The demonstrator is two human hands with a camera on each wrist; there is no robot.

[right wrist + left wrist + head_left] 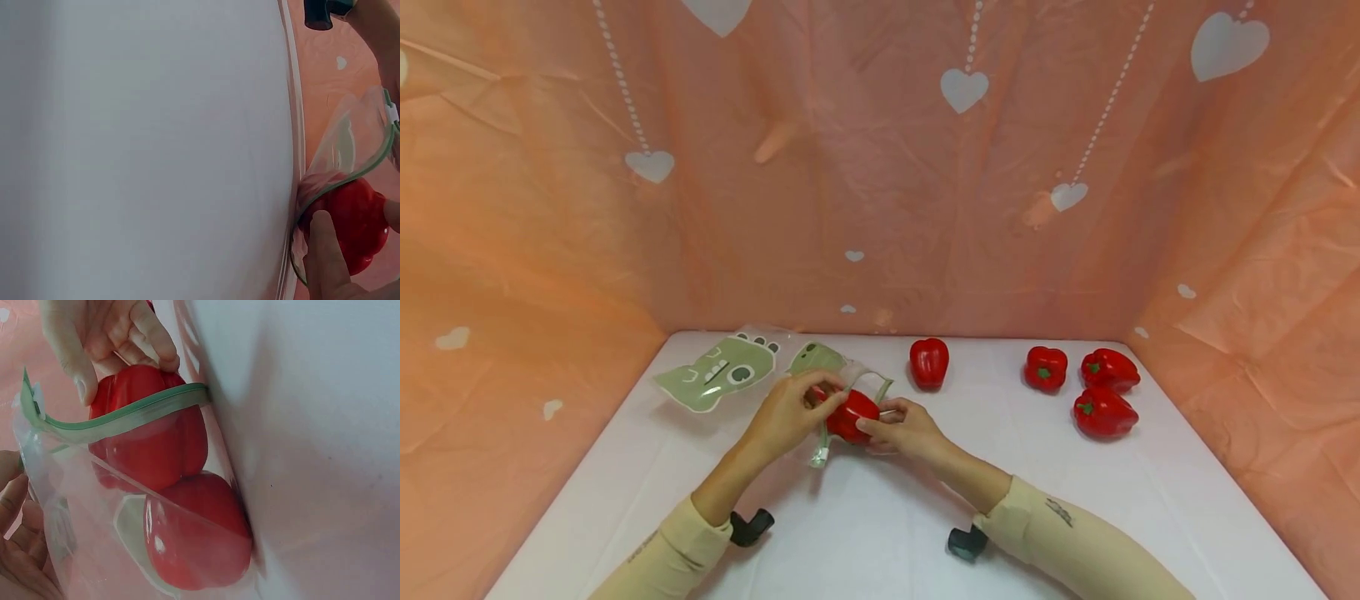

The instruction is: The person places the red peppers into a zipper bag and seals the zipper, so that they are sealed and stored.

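Note:
My right hand (pixel 913 432) holds a red bell pepper (pixel 856 415) at the mouth of a clear zip bag (pixel 81 462) with a green zip strip. In the left wrist view the pepper is partly inside, its upper end above the strip between thumb and fingers. Below it, a second red bell pepper (pixel 199 531) shows through the clear plastic. My left hand (pixel 792 415) grips the bag's edge beside the opening, its fingers (pixel 15 506) curled at the plastic. A white slider (pixel 392 114) sits on the strip in the right wrist view.
A clear bag with a green cartoon animal print (pixel 718 375) lies at the table's back left. One red bell pepper (pixel 929 363) stands behind my hands; several others, including a front one (pixel 1105 412), are at the right. Pink cloth walls (pixel 895 208) enclose the white table (pixel 865 533).

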